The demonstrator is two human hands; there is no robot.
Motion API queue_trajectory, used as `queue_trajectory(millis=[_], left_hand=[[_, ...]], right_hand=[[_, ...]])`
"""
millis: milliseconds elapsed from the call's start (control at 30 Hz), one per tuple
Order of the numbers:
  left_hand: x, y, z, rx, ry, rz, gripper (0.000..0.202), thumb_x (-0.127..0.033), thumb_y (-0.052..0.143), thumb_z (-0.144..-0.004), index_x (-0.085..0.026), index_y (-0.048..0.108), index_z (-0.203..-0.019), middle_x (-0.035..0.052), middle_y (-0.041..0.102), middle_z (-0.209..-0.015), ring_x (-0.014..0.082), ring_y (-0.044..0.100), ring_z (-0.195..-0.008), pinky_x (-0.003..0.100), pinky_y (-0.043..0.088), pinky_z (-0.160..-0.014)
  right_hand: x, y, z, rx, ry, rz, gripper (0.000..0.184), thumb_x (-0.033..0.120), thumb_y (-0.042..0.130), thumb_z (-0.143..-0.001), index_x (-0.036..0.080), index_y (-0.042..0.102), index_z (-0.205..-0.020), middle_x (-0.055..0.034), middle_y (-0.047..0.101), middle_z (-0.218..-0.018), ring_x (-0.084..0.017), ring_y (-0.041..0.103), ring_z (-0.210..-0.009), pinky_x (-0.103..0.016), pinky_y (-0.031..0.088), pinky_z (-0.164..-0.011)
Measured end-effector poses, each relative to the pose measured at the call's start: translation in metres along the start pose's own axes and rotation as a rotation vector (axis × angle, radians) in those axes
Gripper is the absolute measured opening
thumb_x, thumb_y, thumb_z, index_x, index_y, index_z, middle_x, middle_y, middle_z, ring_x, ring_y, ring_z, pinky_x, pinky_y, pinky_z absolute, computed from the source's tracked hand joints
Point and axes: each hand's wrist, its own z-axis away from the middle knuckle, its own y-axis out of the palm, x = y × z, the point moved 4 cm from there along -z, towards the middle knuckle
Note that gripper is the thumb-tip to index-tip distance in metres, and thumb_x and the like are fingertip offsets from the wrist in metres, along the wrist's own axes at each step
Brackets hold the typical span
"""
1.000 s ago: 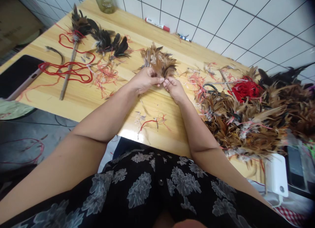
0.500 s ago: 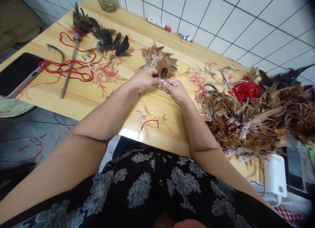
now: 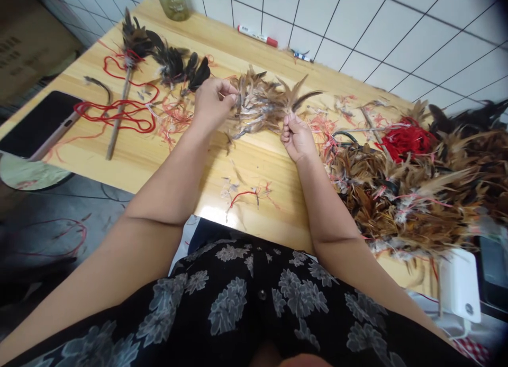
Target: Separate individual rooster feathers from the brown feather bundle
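Note:
My right hand (image 3: pixel 297 137) is closed around the quill ends of a small bunch of brown feathers (image 3: pixel 292 97), whose tips fan upward, one dark feather pointing right. My left hand (image 3: pixel 214 102) is at the left edge of a loose pile of brown feathers (image 3: pixel 257 105) on the table. Its thumb and forefinger are curled together against that pile; whatever is between them is too small to make out. Some black feathers (image 3: pixel 174 63) lie just beyond the left hand.
A stick with feathers tied on its end (image 3: pixel 119 113), red cord (image 3: pixel 135 125) and a phone (image 3: pixel 37 121) lie on the left. To the right is a big heap of brown feathers (image 3: pixel 397 198) with a red string bundle (image 3: pixel 408 139). Markers (image 3: pixel 257 36) lie by the tiled wall.
My hands, which met over the feather bunch, have moved apart. The left has gone left to the pile's edge; the right has moved slightly right, keeping the bunch. The view has shifted a little.

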Motion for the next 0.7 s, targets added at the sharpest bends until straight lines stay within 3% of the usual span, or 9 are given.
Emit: queue_trajectory(millis=[100, 133, 267, 433, 567, 700], left_hand=[[0.005, 0.001, 0.001, -0.162, 0.003, -0.177, 0.024, -0.039, 0.087, -0.096, -0.029, 0.069, -0.085, 0.0046, 0.077, -0.09, 0.0315, 0.073, -0.117, 0.05, 0.057, -0.119], [0.007, 0.006, 0.002, -0.168, 0.017, -0.206, 0.022, -0.037, 0.087, -0.095, -0.028, 0.07, -0.085, 0.0058, 0.077, -0.094, 0.0332, 0.075, -0.118, 0.051, 0.058, -0.119], [0.011, 0.027, 0.007, -0.114, 0.103, -0.223, 0.016, -0.036, 0.09, -0.09, -0.027, 0.077, -0.092, 0.0105, 0.078, -0.108, 0.0404, 0.074, -0.132, 0.055, 0.056, -0.126], [0.016, 0.035, 0.003, -0.095, 0.091, -0.187, 0.033, -0.055, 0.097, -0.091, -0.028, 0.079, -0.095, 0.012, 0.078, -0.109, 0.0456, 0.063, -0.152, 0.057, 0.05, -0.132], [0.019, 0.039, -0.004, -0.107, 0.077, -0.213, 0.044, -0.065, 0.095, -0.09, -0.027, 0.074, -0.089, 0.0134, 0.078, -0.112, 0.0482, 0.062, -0.15, 0.06, 0.045, -0.138], [0.024, 0.039, -0.007, -0.128, 0.108, -0.208, 0.041, -0.062, 0.096, -0.091, -0.028, 0.074, -0.093, 0.0147, 0.077, -0.116, 0.0485, 0.062, -0.149, 0.058, 0.041, -0.142]], right_hand=[[-0.001, 0.0, -0.002, -0.026, 0.0, -0.037, 0.052, 0.049, 0.083, -0.117, 0.025, 0.05, -0.085, 0.0102, 0.042, -0.067, -0.006, 0.035, -0.057, -0.014, 0.033, -0.052], [-0.002, 0.001, -0.002, -0.031, -0.001, -0.044, 0.052, 0.05, 0.083, -0.117, 0.025, 0.05, -0.085, 0.0103, 0.042, -0.067, -0.005, 0.035, -0.057, -0.014, 0.032, -0.052], [-0.004, 0.004, -0.004, -0.037, -0.013, -0.038, 0.056, 0.051, 0.083, -0.117, 0.025, 0.047, -0.083, 0.0109, 0.039, -0.066, -0.005, 0.034, -0.056, -0.015, 0.031, -0.052], [-0.005, 0.007, -0.007, -0.03, -0.037, 0.021, 0.061, 0.059, 0.085, -0.114, 0.026, 0.045, -0.082, 0.0107, 0.038, -0.065, -0.006, 0.033, -0.056, -0.017, 0.031, -0.051], [-0.006, 0.008, -0.007, -0.028, -0.068, 0.038, 0.065, 0.066, 0.088, -0.11, 0.026, 0.045, -0.081, 0.0105, 0.038, -0.065, -0.006, 0.034, -0.057, -0.017, 0.03, -0.052], [-0.007, 0.007, -0.009, -0.018, -0.095, 0.053, 0.069, 0.072, 0.092, -0.103, 0.026, 0.046, -0.08, 0.0111, 0.034, -0.065, -0.007, 0.032, -0.058, -0.019, 0.029, -0.052]])
